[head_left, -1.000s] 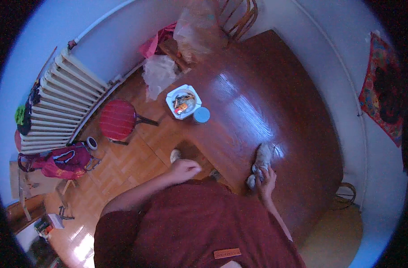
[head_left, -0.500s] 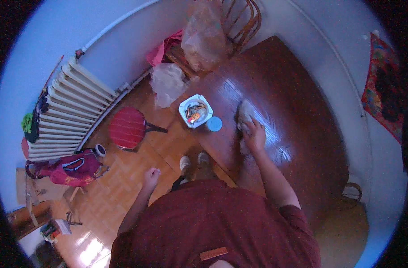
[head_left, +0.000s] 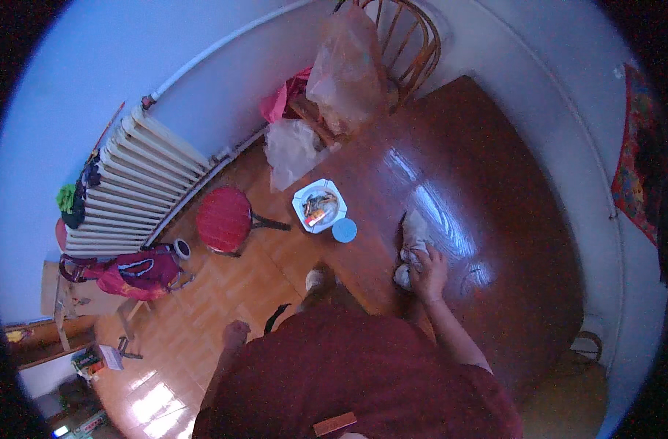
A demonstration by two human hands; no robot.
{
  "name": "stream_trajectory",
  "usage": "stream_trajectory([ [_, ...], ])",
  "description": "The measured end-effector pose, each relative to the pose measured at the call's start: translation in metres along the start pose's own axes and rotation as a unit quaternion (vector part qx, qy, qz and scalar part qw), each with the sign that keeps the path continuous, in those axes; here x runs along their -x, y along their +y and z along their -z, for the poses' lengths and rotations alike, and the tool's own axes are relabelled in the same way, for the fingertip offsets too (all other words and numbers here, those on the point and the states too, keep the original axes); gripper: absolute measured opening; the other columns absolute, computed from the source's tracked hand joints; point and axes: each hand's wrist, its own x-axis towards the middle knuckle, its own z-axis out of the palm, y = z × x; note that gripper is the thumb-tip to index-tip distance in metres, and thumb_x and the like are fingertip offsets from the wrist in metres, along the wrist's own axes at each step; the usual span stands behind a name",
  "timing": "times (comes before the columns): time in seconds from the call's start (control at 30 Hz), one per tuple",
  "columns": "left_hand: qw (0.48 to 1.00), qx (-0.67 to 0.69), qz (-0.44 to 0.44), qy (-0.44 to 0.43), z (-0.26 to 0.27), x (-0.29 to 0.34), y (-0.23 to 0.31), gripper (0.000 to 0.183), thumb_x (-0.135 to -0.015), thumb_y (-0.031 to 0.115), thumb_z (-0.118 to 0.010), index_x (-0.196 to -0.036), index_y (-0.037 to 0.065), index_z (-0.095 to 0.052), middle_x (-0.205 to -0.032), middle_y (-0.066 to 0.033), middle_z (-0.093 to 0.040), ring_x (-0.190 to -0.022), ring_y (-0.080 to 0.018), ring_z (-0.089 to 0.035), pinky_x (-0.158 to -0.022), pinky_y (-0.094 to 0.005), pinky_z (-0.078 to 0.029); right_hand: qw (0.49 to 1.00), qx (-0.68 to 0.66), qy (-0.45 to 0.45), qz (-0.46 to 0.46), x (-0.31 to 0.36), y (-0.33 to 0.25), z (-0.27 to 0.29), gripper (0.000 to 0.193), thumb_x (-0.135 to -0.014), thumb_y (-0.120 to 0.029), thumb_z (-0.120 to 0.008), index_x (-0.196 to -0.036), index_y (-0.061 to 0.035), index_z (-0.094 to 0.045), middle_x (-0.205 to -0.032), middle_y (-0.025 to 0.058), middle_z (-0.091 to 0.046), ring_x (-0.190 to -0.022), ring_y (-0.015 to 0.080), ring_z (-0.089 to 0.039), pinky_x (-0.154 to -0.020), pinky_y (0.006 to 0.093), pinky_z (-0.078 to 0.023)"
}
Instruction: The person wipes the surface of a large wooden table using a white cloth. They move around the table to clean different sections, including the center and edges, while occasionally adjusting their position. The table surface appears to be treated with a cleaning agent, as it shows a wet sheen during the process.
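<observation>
My right hand point(head_left: 429, 275) presses a crumpled greyish-white cloth point(head_left: 416, 233) onto the dark brown wooden table point(head_left: 495, 183). The fingers bend over the cloth's near end, while the rest of it stretches away from me. My left hand point(head_left: 236, 334) hangs low beside my body, over the floor, curled into a loose fist with nothing visible in it. Left of the cloth, near the table's left edge, stands a white square ashtray point(head_left: 299, 203) holding butts and a small red-and-orange item. A round light-blue lid or container point(head_left: 344, 230) sits right against it.
A red-topped stool point(head_left: 224, 219) stands left of the table. Plastic bags point(head_left: 293, 146) and a wooden chair point(head_left: 414, 44) are at the far end. Along the left wall are a white radiator point(head_left: 147, 179) and a purple-pink bag point(head_left: 140, 274). Another seat point(head_left: 568, 380) is at the near right.
My right hand has drawn the cloth nearer to me across the table. My left hand has come back closer to my body. The whole view has shifted slightly with my head.
</observation>
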Motion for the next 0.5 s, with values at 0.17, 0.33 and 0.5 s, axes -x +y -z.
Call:
stream_trajectory([
  [0.17,0.964,-0.257,0.052,-0.038,-0.022,0.016,0.037,0.029,-0.081,0.034,-0.054,-0.078,0.008,-0.066,-0.081,-0.0125,-0.066,-0.079,-0.0299,-0.064,-0.071,-0.0388,-0.050,0.998,-0.008,0.018,0.056,-0.125,-0.041,-0.030,0.039,-0.069,-0.014,-0.068,-0.107,-0.0166,-0.063,-0.120,0.0101,-0.053,-0.106,0.0370,-0.047,-0.091,0.0432,-0.043],
  [0.33,0.968,-0.242,0.004,-0.060,-0.019,0.024,0.087,0.029,-0.081,0.035,-0.055,-0.083,0.008,-0.066,-0.081,-0.0135,-0.066,-0.078,-0.0311,-0.064,-0.070,-0.0407,-0.049,0.996,-0.038,-0.015,0.077,-0.215,-0.086,-0.044,0.033,-0.070,-0.017,-0.066,-0.103,-0.0188,-0.066,-0.113,0.0088,-0.056,-0.101,0.0346,-0.050,-0.086,0.0425,-0.045],
  [0.5,0.988,-0.143,-0.036,-0.050,-0.016,0.011,0.075,0.031,-0.082,0.036,-0.054,-0.085,0.008,-0.067,-0.081,-0.0131,-0.066,-0.078,-0.0314,-0.064,-0.071,-0.0391,-0.050,0.995,-0.047,0.002,0.091,-0.143,-0.041,-0.048,0.033,-0.067,-0.016,-0.068,-0.100,-0.0168,-0.066,-0.114,0.0097,-0.056,-0.103,0.0361,-0.050,-0.087,0.0443,-0.045],
])
